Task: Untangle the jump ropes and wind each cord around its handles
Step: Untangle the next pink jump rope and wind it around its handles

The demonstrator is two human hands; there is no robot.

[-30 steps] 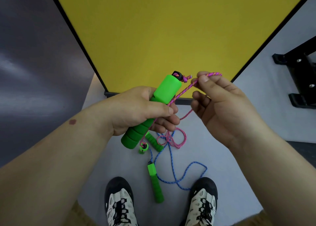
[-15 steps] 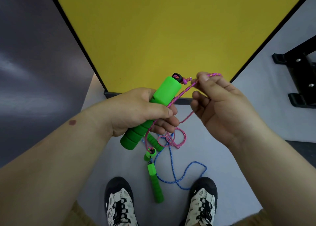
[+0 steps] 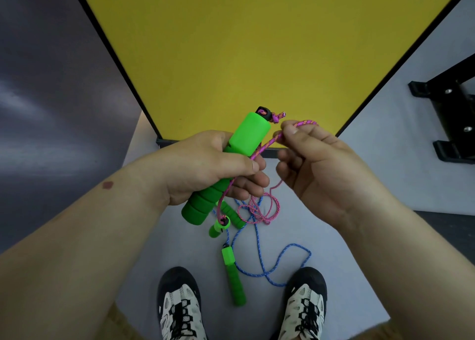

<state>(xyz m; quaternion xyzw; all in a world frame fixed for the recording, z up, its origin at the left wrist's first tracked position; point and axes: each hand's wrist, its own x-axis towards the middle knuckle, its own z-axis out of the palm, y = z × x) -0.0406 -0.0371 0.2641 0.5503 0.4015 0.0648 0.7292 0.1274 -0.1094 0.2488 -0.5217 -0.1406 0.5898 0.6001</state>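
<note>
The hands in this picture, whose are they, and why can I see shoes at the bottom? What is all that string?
There is no machine here. A person wears a camera on their head, so you look down just as they do: at their own arms, hands and two shoes on the grey floor.

The left hand grips a fat green handle of a jump rope. The right hand pinches that rope's pink cord between its fingers. The cord hangs down to a second small green handle, which dangles below the left hand.

On the floor lies another jump rope: a blue cord with a long green handle. The pink and blue cords cross each other in a tangle. Behind is a big yellow board.
</note>
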